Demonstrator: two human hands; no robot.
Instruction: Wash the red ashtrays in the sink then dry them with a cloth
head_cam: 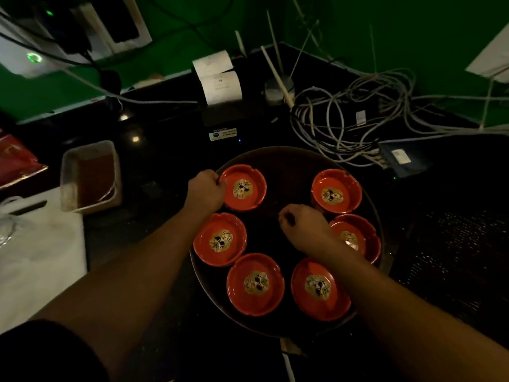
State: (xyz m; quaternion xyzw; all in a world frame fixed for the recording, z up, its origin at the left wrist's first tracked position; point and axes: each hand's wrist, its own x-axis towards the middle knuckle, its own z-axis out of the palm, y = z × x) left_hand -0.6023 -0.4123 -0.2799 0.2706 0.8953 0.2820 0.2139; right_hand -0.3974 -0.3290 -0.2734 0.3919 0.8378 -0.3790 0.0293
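Observation:
Several red ashtrays with a pale skull print stand in a ring on a round dark tray (289, 158). My left hand (206, 190) grips the left rim of the far-left ashtray (243, 187), which rests on the tray. My right hand (304, 226) hovers over the tray's bare middle with its fingers curled in and nothing visible in them; its wrist covers part of the right ashtray (358, 235). Other ashtrays lie at far right (336, 194), left (219, 239), near left (255, 284) and near right (319, 288).
Behind the tray stands a black receipt printer (220, 117) with paper curling out. A tangle of grey cables (344, 119) and a small blue box (402, 158) lie at the right. A clear plastic tub (91, 175) sits left, beside a white cloth surface (38, 257).

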